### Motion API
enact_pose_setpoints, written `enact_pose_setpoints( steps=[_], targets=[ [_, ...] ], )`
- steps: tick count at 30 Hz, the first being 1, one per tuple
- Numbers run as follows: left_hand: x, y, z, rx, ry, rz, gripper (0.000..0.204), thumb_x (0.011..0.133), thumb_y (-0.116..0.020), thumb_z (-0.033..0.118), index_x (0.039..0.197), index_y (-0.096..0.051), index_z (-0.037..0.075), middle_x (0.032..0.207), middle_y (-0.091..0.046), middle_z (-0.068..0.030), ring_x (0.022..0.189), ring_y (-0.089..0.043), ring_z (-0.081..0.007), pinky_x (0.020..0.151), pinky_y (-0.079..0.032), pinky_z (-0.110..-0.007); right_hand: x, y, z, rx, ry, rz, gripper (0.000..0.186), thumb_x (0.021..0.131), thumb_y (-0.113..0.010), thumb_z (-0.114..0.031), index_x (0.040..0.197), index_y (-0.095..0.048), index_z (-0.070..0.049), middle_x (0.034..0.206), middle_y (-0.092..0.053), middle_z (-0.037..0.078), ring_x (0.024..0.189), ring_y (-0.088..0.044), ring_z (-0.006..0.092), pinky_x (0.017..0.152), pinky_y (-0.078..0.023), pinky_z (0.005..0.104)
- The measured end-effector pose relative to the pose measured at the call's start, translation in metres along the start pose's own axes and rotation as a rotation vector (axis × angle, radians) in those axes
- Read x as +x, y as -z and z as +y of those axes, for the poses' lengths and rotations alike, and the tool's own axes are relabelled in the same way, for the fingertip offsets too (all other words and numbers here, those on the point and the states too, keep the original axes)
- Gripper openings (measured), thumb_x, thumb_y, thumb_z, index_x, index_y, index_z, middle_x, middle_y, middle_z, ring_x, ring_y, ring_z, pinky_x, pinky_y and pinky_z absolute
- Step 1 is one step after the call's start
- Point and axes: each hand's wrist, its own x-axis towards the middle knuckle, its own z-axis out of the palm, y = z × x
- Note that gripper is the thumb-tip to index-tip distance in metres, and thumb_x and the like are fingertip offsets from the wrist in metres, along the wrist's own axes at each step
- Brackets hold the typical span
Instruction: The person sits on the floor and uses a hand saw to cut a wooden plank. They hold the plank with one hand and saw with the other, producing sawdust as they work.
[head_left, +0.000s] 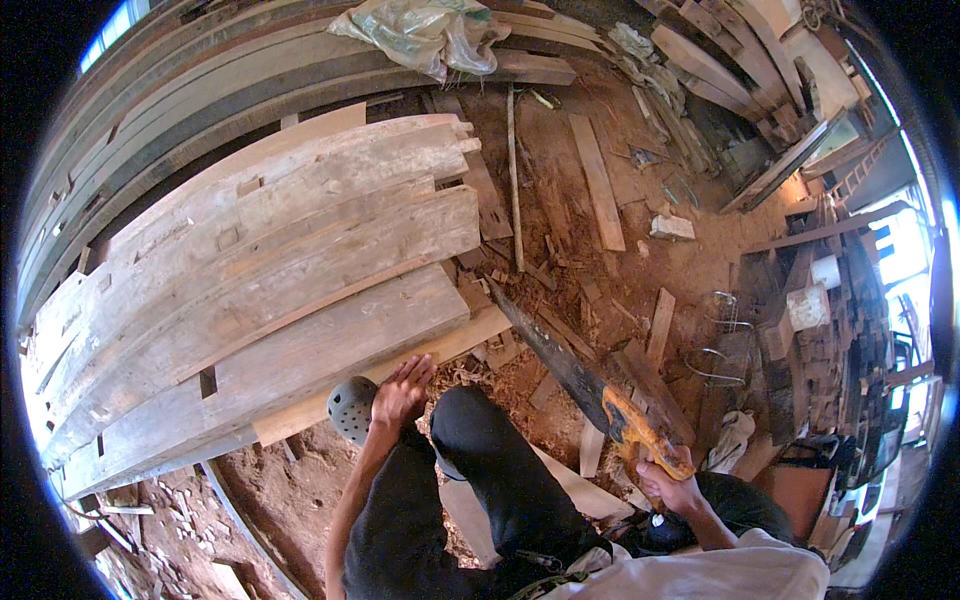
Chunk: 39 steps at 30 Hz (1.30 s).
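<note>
My right hand is wrapped round the worn orange-brown wooden handle of a handsaw. The dark blade slants away up and to the left. Its far end crosses near the end of a pale narrow plank; whether the teeth touch the wood I cannot tell. My left hand lies with fingers stretched out on that plank, holding nothing. Beside this hand shows a grey perforated clog on my foot. Wide, weathered boards lie side by side just beyond the pale plank.
Long stacked timbers fill the far left, with a crumpled plastic sack on them. Offcuts, a loose board, a thin stick and a white block lie on the reddish, shaving-strewn floor. Piled lumber stands at right.
</note>
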Motion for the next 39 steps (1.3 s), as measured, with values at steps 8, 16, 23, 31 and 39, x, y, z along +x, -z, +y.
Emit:
enact_pose_setpoints(
  steps=[8, 16, 23, 31, 39],
  targets=[
    [-0.003, -0.009, -0.002, 0.117, -0.037, 0.009, 0.048, 0.085, -0.057, 0.018, 0.133, -0.057, 0.013, 0.148, -0.046, -0.0044, 0.135, -0.044, -0.0221, 0.113, -0.035, -0.038, -0.015, 0.011, -0.031, -0.095, -0.053, -0.03, 0.019, 0.09, -0.067, -0.011, 0.107, -0.06, -0.008, 0.063, -0.049, -0.005, 0.051, -0.044, 0.0063, 0.044, -0.033, 0.0252],
    [-0.002, -0.008, -0.002, 0.116, -0.043, 0.019, 0.047, 0.086, -0.056, 0.019, 0.133, -0.058, 0.014, 0.148, -0.046, -0.0051, 0.134, -0.046, -0.0232, 0.112, -0.038, -0.039, -0.017, 0.01, -0.059, -0.24, -0.12, -0.006, 0.018, 0.09, -0.066, -0.021, 0.103, -0.062, -0.009, 0.069, -0.057, -0.003, 0.053, -0.046, 0.0051, 0.046, -0.033, 0.0232],
    [0.003, 0.002, 0.004, 0.057, 0.015, 0.043, 0.045, 0.087, -0.056, 0.019, 0.132, -0.059, 0.013, 0.146, -0.049, -0.0058, 0.132, -0.048, -0.023, 0.108, -0.042, -0.041, 0.093, -0.021, -0.038, -0.111, -0.125, 0.062, 0.024, 0.095, -0.055, -0.019, 0.074, -0.045, -0.012, 0.057, -0.038, -0.005, 0.045, -0.034, 0.0056, 0.041, -0.027, 0.0243],
    [-0.001, 0.001, 0.001, 0.077, 0.003, 0.007, 0.045, 0.089, -0.055, 0.02, 0.133, -0.058, 0.015, 0.148, -0.046, -0.0021, 0.131, -0.049, -0.0193, 0.109, -0.04, -0.038, 0.108, -0.044, -0.054, -0.091, -0.111, -0.03, 0.016, 0.093, -0.058, -0.011, 0.085, -0.044, -0.011, 0.057, -0.034, -0.006, 0.045, -0.031, 0.0054, 0.043, -0.028, 0.0241],
    [0.004, -0.005, -0.001, 0.096, 0.012, 0.027, 0.042, 0.088, -0.058, 0.024, 0.129, -0.061, 0.016, 0.143, -0.052, -0.0046, 0.129, -0.05, -0.0223, 0.102, -0.049, -0.036, 0.093, -0.048, -0.054, -0.049, 0.095, -0.158, 0.012, 0.092, -0.061, -0.007, 0.09, -0.049, -0.008, 0.06, -0.041, -0.004, 0.049, -0.038, 0.0061, 0.045, -0.032, 0.0245]
  ],
)
